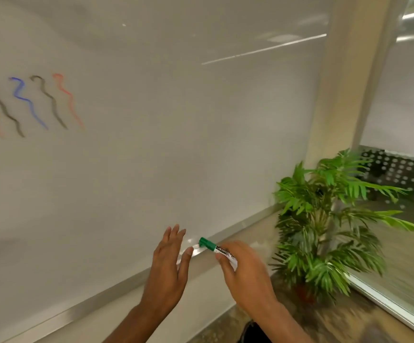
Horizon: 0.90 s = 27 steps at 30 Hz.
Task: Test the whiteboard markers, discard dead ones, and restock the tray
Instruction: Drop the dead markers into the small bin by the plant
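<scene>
A large whiteboard (151,120) fills the view, with several wavy test strokes (30,105) in red, black and blue at its upper left. My right hand (245,273) grips a white marker with a green cap (213,246), the cap still on and pointing up-left toward the board's lower edge. My left hand (169,268) hovers just left of the cap with fingers spread, holding nothing. The two hands are a short gap apart. No tray shows clearly; only a metal strip (117,285) runs along the board's lower edge.
A green potted palm (329,219) stands on the floor to the right, close to my right hand. Behind it rise a beige pillar (342,82) and a glass partition. A perforated metal panel (399,169) sits at the far right.
</scene>
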{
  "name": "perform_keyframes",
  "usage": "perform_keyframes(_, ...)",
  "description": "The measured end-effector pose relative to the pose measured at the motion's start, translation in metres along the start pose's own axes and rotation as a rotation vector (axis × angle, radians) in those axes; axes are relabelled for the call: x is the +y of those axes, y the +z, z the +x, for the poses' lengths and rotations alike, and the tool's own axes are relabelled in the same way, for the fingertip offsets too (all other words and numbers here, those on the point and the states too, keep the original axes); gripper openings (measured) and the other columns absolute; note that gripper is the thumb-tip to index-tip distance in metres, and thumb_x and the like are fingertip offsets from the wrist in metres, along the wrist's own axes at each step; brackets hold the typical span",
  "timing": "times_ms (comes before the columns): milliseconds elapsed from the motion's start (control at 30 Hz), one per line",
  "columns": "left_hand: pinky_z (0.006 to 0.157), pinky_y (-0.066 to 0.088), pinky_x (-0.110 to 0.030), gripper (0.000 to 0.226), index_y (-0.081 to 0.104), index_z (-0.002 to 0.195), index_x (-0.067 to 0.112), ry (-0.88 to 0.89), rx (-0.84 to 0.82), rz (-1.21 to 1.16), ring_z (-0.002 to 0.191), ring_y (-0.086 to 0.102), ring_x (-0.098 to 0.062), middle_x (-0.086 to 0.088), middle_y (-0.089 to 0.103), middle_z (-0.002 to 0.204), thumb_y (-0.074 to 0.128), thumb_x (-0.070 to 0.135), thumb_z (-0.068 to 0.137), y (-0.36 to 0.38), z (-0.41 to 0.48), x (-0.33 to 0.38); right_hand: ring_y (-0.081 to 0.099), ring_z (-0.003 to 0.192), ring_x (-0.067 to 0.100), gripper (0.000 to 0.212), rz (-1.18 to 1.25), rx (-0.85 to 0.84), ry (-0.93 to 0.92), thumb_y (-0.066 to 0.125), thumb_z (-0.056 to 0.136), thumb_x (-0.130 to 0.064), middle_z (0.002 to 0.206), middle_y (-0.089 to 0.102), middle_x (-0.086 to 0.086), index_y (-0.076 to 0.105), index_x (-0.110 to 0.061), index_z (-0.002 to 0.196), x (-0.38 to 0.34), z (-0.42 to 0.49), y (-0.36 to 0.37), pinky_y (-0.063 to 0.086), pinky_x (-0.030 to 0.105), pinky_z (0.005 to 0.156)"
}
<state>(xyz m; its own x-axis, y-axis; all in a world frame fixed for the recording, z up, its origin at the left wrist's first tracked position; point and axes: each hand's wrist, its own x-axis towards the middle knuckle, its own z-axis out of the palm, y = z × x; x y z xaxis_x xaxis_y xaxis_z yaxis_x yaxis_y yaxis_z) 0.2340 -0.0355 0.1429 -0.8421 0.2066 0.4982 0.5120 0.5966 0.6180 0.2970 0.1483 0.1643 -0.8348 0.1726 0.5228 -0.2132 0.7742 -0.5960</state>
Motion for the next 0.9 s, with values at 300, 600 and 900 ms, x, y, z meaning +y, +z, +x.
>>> perform_keyframes(300,0.127,0.002,-0.035,0.074,0.023,0.16,0.022,0.014,-0.171,0.26,0.154,-0.013,-0.004,0.005,0.002,0.17,0.016,0.063,0.1,0.133,-0.007,0.002,0.053,0.095,0.006,0.009,-0.124,-0.022,0.182,0.064,0.095,-0.03,0.102,0.062,-0.016,0.067,-0.028,0.103,0.145,-0.023,-0.016,0.042,0.028,0.08)
perform_keyframes(600,0.123,-0.011,-0.028,0.072,0.022,0.16,0.021,0.045,-0.379,0.232,0.154,-0.018,-0.007,0.001,-0.001,0.169,0.017,0.061,0.101,0.225,-0.016,-0.032,0.057,0.095,0.017,0.007,-0.304,-0.024,0.433,0.07,0.09,-0.028,0.102,0.065,-0.009,0.069,-0.024,0.097,0.244,-0.068,0.025,0.041,0.034,0.075)
perform_keyframes(900,0.125,-0.006,-0.032,0.079,0.034,0.157,0.012,0.065,-0.507,0.217,0.156,-0.003,-0.019,-0.009,0.013,0.169,0.013,0.063,0.099,0.305,-0.026,-0.077,0.057,0.106,0.025,0.019,-0.449,-0.143,0.605,0.066,0.093,-0.029,0.111,0.067,0.001,0.07,-0.018,0.109,0.332,-0.104,0.079,0.043,0.039,0.085)
